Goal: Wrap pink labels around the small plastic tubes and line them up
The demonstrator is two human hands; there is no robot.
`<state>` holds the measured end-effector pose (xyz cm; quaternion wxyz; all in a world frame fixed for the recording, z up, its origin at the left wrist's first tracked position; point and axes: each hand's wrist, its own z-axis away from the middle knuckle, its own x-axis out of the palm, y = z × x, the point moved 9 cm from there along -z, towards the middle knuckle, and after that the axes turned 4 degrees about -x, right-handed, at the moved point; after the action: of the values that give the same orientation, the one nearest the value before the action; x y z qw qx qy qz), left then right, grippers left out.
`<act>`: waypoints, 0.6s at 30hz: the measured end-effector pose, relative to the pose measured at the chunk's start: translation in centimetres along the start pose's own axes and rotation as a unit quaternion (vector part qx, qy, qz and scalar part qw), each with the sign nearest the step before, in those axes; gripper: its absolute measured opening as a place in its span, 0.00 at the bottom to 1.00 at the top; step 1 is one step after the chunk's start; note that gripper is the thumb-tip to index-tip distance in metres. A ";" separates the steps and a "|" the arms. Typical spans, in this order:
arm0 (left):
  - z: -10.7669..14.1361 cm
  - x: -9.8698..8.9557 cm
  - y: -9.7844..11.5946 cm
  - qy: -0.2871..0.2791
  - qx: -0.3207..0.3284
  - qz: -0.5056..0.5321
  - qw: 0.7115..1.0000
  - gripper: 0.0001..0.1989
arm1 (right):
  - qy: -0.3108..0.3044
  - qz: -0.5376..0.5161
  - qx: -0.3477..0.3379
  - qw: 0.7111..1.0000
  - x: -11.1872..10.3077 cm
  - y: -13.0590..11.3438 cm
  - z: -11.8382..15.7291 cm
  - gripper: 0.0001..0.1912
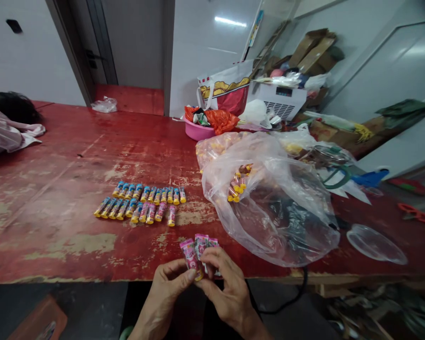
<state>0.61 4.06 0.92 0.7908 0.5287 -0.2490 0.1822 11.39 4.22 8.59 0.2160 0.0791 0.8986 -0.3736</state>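
My left hand (168, 295) and right hand (228, 295) were pinched together on a few pink-wrapped tubes (198, 252), just over the edge of the worn red table (56, 198). Rows of yellow-capped tubes (138, 203) lay ahead of my grip, beside a clear plastic bag (269, 212).

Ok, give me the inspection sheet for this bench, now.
Surface: red-painted wooden bench, worn and chipped.
Job's things: rows of yellow-capped tubes on the bench; more in a clear plastic bag.
Clutter: pink basin, cardboard, clear plastic lid.
Hands: left hand and right hand both hold pink tubes.
Cables: black cable below the bench edge.
Surroundings: doorway; a person's pale sleeve at far left.
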 end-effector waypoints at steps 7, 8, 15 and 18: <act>0.3 -0.6 -0.3 0.003 -0.002 0.006 1.000 0.11 | 0.003 0.055 -0.061 0.997 0.1 -1.2 0.3 0.12; 0.3 -0.5 -0.3 0.001 0.001 0.005 1.000 0.11 | 0.009 0.057 -0.067 0.996 0.0 -1.3 0.4 0.12; 0.7 0.5 -0.5 -0.012 -0.005 0.013 1.000 0.13 | 0.087 0.145 -0.115 0.979 -0.6 -2.6 1.7 0.16; 0.6 0.3 -0.6 0.003 -0.005 0.001 1.000 0.13 | 0.104 0.159 -0.118 0.975 -0.7 -2.7 2.2 0.16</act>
<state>1.07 3.26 0.86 0.7941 0.5236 -0.2485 0.1832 11.89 0.82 9.25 0.1856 0.2331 0.9299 -0.2156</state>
